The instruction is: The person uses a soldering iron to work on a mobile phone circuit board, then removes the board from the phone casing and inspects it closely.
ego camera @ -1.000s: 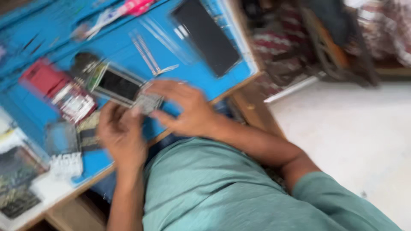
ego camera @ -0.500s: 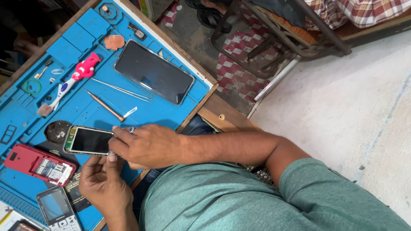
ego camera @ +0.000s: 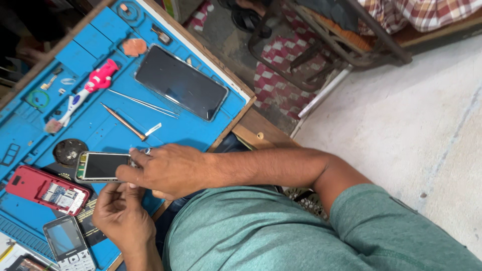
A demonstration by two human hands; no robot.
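Right hand (ego camera: pixel 168 169) pinches the near end of a small phone (ego camera: pixel 102 166) with dark screen, lying on the blue mat (ego camera: pixel 95 30); left hand (ego camera: pixel 120 213) is curled just below it, fingertips at the phone's edge, grip unclear. Nearby: red phone (ego camera: pixel 45 189), keypad phone (ego camera: pixel 68 243), big smartphone (ego camera: pixel 181 83), tweezers (ego camera: pixel 143 104), pink brush (ego camera: pixel 83 93).

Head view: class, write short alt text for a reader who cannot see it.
Two hands, left and right, hold a small opened phone over a blue repair mat. On the mat lie a smartphone, tweezers and a red phone.
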